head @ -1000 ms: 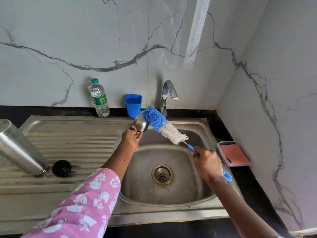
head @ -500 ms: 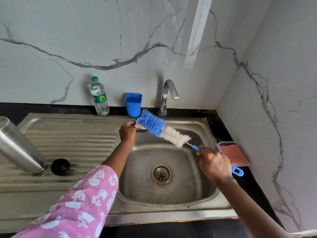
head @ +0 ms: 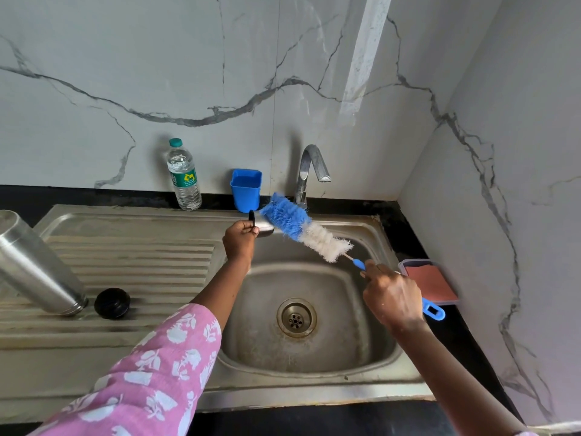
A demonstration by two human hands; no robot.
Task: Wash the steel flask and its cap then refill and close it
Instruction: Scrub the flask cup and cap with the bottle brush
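Left hand (head: 240, 239): fingers closed around steel cap (head: 263, 226), held above the sink (head: 371, 354) rim; right hand (head: 391, 298): fist gripping bottle brush (head: 301, 229), blue bristles against the cap. Steel flask (head: 34, 265): tilted on drainboard (head: 132, 256), black stopper (head: 112, 303) just beside its mouth.

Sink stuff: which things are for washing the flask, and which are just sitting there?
For the job:
- tall steel flask on the drainboard
- round black stopper beside it
- small steel cap in the left hand
- blue and white bottle brush in the right hand
- curved steel tap

Just sitting:
- clear plastic water bottle
- blue plastic cup
- box with a pink sponge
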